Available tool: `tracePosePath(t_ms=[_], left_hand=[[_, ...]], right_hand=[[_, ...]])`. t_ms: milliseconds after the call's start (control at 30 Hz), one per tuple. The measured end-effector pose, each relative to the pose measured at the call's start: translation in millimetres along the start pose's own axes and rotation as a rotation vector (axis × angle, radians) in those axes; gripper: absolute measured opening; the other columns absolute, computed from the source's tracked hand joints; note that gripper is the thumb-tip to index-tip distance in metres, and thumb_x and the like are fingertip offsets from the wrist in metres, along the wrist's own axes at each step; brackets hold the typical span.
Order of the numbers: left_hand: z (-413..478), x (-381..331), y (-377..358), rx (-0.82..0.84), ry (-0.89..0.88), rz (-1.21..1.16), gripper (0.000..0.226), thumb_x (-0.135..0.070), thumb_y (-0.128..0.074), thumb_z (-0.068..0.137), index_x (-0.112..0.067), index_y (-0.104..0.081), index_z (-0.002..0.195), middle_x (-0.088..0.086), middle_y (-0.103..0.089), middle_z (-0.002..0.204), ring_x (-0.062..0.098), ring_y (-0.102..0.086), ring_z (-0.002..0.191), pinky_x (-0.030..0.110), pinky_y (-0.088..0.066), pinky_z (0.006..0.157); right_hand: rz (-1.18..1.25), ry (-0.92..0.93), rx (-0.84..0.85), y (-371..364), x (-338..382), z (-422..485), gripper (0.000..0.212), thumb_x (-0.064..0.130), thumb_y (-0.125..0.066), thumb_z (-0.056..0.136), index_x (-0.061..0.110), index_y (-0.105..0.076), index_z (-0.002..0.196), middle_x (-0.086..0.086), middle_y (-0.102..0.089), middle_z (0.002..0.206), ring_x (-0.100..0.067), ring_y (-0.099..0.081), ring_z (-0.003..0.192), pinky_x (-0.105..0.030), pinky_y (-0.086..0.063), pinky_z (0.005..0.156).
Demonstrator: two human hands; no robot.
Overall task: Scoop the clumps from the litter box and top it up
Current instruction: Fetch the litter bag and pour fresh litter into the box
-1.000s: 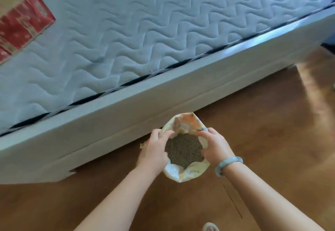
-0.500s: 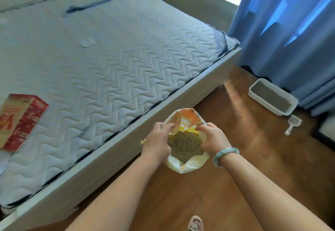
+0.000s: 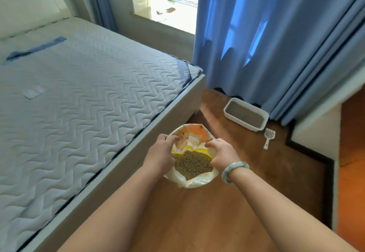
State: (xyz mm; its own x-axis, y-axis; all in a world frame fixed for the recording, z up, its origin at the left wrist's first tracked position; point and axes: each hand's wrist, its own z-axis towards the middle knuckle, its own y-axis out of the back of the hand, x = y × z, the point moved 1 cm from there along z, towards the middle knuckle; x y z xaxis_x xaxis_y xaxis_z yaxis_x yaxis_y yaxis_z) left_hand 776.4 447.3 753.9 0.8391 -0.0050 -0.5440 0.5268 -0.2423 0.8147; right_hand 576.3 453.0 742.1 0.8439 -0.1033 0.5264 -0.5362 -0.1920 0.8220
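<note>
Where the bed (image 3: 79, 103) lies: the whole left half of the frame, a bare quilted mattress on a pale base, its corner pushing in toward centre.
Curtain (image 3: 276, 44): blue, draped across the upper right and hanging down to the floor.
Floor (image 3: 217, 212): brown wood, lower centre and right.
Litter bag (image 3: 197, 182): dead centre, just below the middle, its mouth pulled wide, and we're looking straight down on brownish granules (image 3: 191, 164) inside.
Litter box (image 3: 241, 122): white, rectangular, grey litter in it, on the floor right of centre at the curtain's foot, well apart from the bag.
Left hand (image 3: 160, 154): gripping the bag's left rim, fingers curled over the edge.
Right hand (image 3: 221, 154): same story on the right rim, fingers hooked over it.
Bangle (image 3: 234, 171): pale green, on the right wrist.
Scoop (image 3: 269, 136): white, slotted, flat on the floor just beside the box's right end, handle pointing down-frame.
</note>
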Motion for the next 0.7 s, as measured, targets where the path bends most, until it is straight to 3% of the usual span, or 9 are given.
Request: tracePosePath(t_ms=[200, 433, 700], left_hand=[[72.2, -48.4, -14.1, 0.072, -0.098, 0.020, 0.066, 0.003, -0.051, 0.076, -0.035, -0.047, 0.129, -0.006, -0.041, 0.122, 0.019, -0.053, 0.088, 0.029, -0.048, 0.073], [192.4, -103.9, -26.3, 0.149, -0.255, 0.047, 0.063, 0.004, -0.050, 0.074, -0.032, -0.047, 0.126, -0.002, -0.041, 0.120, 0.025, -0.055, 0.094, 0.038, -0.051, 0.078], [318.7, -176.9, -32.5, 0.193, -0.443, 0.087, 0.059, 0.004, -0.047, 0.075, -0.029, -0.047, 0.124, -0.001, -0.041, 0.122, 0.027, -0.057, 0.091, 0.041, -0.052, 0.076]], right_hand=[[-0.002, -0.109, -0.078, 44.5, -41.8, 41.8, 0.059, -0.009, -0.050, 0.072, 0.025, -0.059, 0.120, 0.007, -0.053, 0.122, -0.020, -0.054, 0.111, -0.028, -0.045, 0.091], [0.022, -0.258, -0.161, 92.3, -90.5, 125.8, 0.059, -0.007, -0.052, 0.070, 0.029, -0.061, 0.117, 0.004, -0.054, 0.120, -0.023, -0.054, 0.111, -0.035, -0.046, 0.094], [0.083, -0.392, -0.320, 147.1, -136.7, 204.2, 0.056, -0.008, -0.050, 0.073, 0.026, -0.061, 0.117, 0.002, -0.054, 0.117, -0.022, -0.054, 0.108, -0.034, -0.046, 0.090]])
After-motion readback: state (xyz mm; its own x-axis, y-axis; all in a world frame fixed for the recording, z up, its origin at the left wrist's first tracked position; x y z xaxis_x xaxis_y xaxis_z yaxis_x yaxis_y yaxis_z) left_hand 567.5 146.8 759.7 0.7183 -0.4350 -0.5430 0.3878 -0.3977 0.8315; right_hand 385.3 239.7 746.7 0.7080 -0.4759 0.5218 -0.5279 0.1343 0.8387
